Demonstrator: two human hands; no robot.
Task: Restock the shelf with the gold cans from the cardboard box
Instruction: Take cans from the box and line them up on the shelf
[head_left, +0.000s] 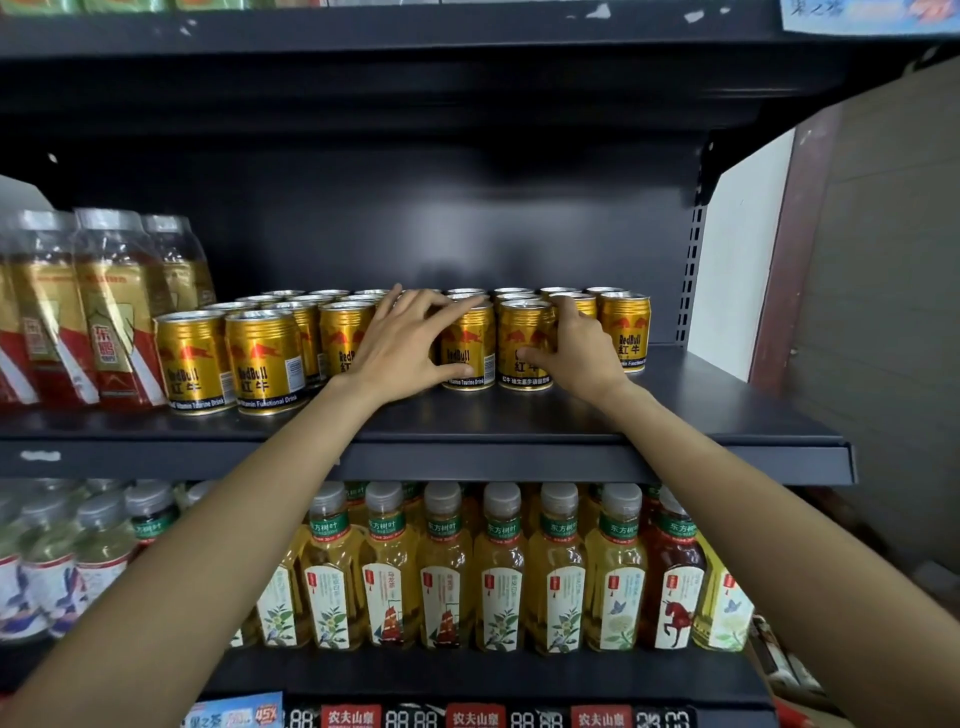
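Note:
Several gold cans stand in rows on the dark shelf (519, 415), from a front-left can (192, 358) to a far-right can (626, 330). My left hand (400, 343) wraps around a gold can (470, 348) in the middle of the front row, fingers over its top and thumb near its base. My right hand (576, 348) grips the neighbouring gold can (522, 345), fingers behind it and thumb across its front. Both cans rest on the shelf. The cardboard box is out of view.
Red-and-gold labelled bottles (104, 312) stand left of the cans. Tea bottles (498, 566) fill the shelf below. The shelf above (415, 31) overhangs. A white panel (737, 249) and a wall are at the right. Bare shelf lies in front of the cans.

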